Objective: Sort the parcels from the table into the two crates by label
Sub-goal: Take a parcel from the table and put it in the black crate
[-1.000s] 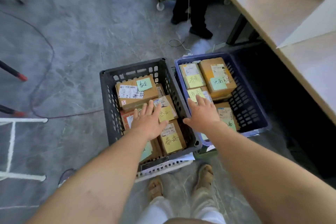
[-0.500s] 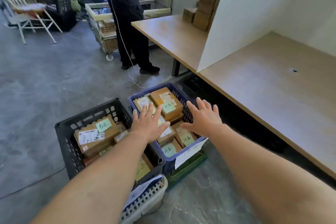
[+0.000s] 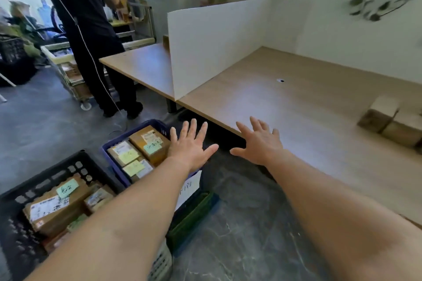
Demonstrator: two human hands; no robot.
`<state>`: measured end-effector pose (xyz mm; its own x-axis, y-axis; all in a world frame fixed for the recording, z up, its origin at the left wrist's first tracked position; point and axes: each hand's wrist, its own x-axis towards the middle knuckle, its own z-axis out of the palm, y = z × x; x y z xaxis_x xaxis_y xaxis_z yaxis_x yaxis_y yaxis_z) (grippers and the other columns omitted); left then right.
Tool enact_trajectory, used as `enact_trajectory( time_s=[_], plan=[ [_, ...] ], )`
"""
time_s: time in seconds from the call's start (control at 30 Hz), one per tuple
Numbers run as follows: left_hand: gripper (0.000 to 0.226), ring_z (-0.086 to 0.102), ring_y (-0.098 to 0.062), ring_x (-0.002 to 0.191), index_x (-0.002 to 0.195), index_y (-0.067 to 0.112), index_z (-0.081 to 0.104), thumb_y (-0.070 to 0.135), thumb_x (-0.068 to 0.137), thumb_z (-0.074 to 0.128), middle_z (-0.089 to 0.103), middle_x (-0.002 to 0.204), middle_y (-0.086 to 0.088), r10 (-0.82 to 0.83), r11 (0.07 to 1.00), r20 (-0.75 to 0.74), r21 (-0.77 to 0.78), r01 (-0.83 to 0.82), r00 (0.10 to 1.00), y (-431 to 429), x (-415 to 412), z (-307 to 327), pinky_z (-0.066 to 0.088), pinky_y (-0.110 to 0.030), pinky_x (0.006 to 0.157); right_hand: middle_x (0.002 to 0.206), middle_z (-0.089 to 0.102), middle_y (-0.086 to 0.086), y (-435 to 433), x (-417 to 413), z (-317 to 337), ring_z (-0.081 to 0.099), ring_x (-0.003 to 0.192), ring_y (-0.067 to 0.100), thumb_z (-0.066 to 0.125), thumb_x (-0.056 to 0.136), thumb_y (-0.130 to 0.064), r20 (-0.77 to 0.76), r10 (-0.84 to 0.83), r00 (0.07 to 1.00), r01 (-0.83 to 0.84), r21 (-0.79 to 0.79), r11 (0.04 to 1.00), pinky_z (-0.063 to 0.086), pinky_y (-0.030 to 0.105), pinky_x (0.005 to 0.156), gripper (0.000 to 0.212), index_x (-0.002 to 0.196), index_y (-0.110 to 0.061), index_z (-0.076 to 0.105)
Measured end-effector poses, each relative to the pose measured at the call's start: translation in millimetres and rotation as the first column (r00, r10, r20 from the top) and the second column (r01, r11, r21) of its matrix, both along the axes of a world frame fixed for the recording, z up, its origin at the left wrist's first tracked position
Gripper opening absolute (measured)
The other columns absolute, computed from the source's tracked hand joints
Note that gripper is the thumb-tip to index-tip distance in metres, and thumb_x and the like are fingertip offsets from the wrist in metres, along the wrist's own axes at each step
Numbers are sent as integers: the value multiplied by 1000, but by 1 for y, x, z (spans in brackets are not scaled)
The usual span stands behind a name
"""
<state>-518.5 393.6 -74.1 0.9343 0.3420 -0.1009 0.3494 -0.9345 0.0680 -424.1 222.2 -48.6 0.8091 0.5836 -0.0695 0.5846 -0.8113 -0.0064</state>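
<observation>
Brown parcels (image 3: 395, 123), seemingly two, lie on the table (image 3: 285, 107); left hand (image 3: 190, 150) and right hand (image 3: 262, 146) spread wide, empty.

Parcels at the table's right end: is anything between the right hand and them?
Nothing visible does. The right hand hovers open by the near edge of the table, and only its bare top lies between the hand and the parcels. The white divider stands farther left, off that path.
</observation>
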Motion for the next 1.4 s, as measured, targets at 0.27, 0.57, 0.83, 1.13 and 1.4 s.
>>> enact_trajectory(
  time_s=[0.27, 0.57, 0.83, 1.13, 1.4],
  plan=[
    [75, -20, -25, 148, 152, 28, -17, 66, 96, 14, -21, 161, -7, -159, 987, 3, 19, 159, 987, -117, 54, 14, -11, -54, 117, 162, -1, 7, -133, 29, 17, 4, 148, 30, 50, 88, -65, 64, -148, 987, 147, 24, 989, 16, 59, 114, 84, 153, -35, 6],
    [73, -23, -25, 147, 151, 29, -21, 65, 97, 12, -27, 159, -5, -379, 924, -40, 44, 381, 924, -238, 108, 17, -13, -53, 117, 163, 1, 7, -261, 40, 14, 4, 149, 29, 48, 89, -65, 81, -399, 913, 397, 41, 917, 15, 57, 114, 83, 154, -34, 7],
    [73, -22, -25, 147, 151, 29, -19, 65, 97, 12, -23, 160, -6, -573, 816, -54, 57, 576, 817, -324, 166, 4, -13, -53, 116, 162, 8, 9, -347, 53, -2, 9, 149, 29, 49, 89, -63, 94, -589, 803, 588, 38, 808, 18, 56, 116, 83, 154, -31, 8],
    [73, -20, -25, 148, 152, 27, -17, 64, 97, 15, -20, 161, -6, -722, 691, -28, 18, 723, 691, -430, 266, -2, -8, -53, 119, 162, 10, 10, -447, 116, 8, 10, 149, 29, 48, 91, -60, 87, -718, 691, 720, 15, 694, 17, 56, 117, 80, 154, -29, 11],
    [73, -18, -25, 148, 154, 27, -13, 63, 97, 17, -18, 161, -7, -754, 657, 19, 18, 754, 656, -508, 383, 19, -8, -52, 119, 161, 15, 9, -522, 214, 24, 14, 148, 29, 46, 93, -58, 63, -797, 601, 798, 3, 602, 15, 56, 117, 72, 153, -28, 18]
  ],
)
